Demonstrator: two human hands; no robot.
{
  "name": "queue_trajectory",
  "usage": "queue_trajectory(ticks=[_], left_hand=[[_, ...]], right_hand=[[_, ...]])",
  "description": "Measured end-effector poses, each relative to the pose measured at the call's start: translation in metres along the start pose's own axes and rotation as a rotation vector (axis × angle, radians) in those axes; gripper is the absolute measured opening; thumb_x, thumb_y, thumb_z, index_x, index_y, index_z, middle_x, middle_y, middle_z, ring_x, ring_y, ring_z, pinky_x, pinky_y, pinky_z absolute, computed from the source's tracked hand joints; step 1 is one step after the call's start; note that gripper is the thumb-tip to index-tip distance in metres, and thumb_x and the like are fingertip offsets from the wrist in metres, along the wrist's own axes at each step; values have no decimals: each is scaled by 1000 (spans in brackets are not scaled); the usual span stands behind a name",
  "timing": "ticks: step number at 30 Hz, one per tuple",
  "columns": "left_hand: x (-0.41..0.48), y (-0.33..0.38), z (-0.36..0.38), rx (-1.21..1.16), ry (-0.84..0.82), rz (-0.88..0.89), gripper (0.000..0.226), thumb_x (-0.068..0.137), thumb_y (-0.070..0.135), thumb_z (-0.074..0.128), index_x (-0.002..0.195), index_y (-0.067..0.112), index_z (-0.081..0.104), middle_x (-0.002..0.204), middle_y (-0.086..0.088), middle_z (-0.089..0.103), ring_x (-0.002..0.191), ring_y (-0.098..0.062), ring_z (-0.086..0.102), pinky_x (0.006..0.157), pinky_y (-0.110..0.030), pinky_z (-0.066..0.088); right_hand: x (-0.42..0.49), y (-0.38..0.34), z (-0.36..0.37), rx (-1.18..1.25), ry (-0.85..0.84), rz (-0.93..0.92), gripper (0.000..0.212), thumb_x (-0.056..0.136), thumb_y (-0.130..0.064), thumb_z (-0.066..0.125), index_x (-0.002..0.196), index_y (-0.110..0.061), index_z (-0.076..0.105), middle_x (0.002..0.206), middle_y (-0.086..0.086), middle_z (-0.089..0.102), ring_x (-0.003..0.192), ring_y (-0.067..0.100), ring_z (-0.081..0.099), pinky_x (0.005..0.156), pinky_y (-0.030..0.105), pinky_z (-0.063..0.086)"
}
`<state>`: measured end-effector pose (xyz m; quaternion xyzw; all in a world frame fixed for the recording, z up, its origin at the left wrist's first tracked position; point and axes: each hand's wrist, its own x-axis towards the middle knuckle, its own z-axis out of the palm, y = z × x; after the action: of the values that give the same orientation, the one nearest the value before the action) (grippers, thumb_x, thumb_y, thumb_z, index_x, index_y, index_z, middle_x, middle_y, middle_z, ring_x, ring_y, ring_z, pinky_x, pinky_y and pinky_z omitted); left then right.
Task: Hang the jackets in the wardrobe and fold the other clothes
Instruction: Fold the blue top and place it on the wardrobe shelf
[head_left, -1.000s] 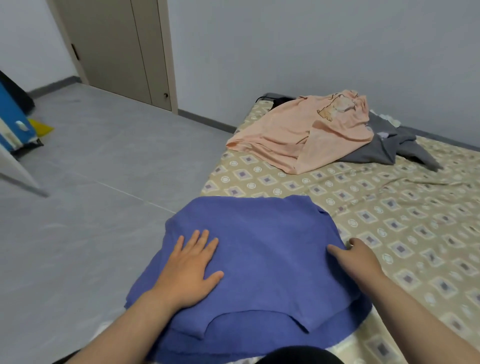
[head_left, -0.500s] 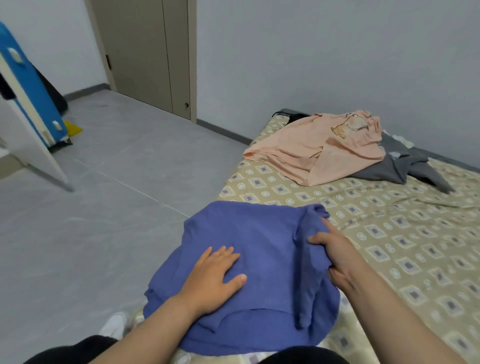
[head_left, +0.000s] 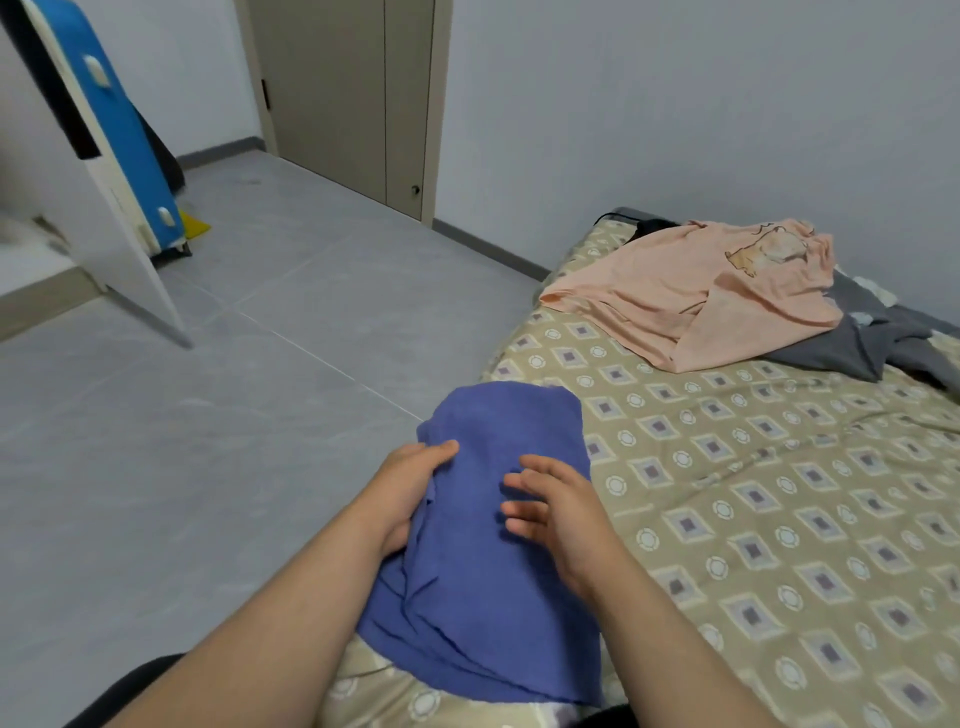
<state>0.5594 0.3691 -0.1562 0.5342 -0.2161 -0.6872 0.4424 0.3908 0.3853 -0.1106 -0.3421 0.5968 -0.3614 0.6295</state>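
folded blue garment (head_left: 498, 545) on bed (head_left: 779, 519), long axis running away from viewer; left hand (head_left: 405, 488) grips its left edge, right hand (head_left: 561, 509) open-fingered above it.

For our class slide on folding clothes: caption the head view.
Both hands, left hand and right hand, press a partly folded blue garment on the patterned bed.
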Motion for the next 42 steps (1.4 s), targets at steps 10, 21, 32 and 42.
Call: queue_trajectory(ticks=[10, 21, 32, 42], left_hand=[[9, 28, -3, 84, 37, 56, 41, 83, -21, 44, 106, 6, 62, 97, -16, 69, 78, -24, 68, 62, -30, 58], [1, 15, -52, 671, 217, -273, 13, 73, -2, 55, 83, -5, 62, 77, -17, 66, 68, -30, 64, 61, -30, 52], [-1, -2, -49, 267, 54, -382, 28, 90, 25, 64, 105, 3, 74, 101, -15, 75, 92, -31, 70, 84, -37, 54], [-13, -11, -40, 630, 205, -86, 39, 86, 27, 69, 116, 4, 61, 111, -7, 67, 92, -23, 65, 76, -32, 52]], right_hand=[[6, 33, 12, -687, 73, -298, 20, 96, -19, 57, 113, -25, 65, 98, -21, 65, 91, -1, 61, 82, 11, 44], [23, 40, -9, -865, 410, -210, 35, 81, -20, 56, 115, -14, 64, 109, 2, 63, 100, 24, 59, 85, 30, 47], [10, 30, -18, -423, 253, 162, 13, 85, -14, 64, 98, -10, 66, 88, 2, 72, 80, 24, 69, 71, 33, 57], [-2, 12, -80, -466, 195, 187, 15, 88, -3, 60, 80, -12, 50, 73, 9, 54, 65, 22, 45, 59, 30, 36]])
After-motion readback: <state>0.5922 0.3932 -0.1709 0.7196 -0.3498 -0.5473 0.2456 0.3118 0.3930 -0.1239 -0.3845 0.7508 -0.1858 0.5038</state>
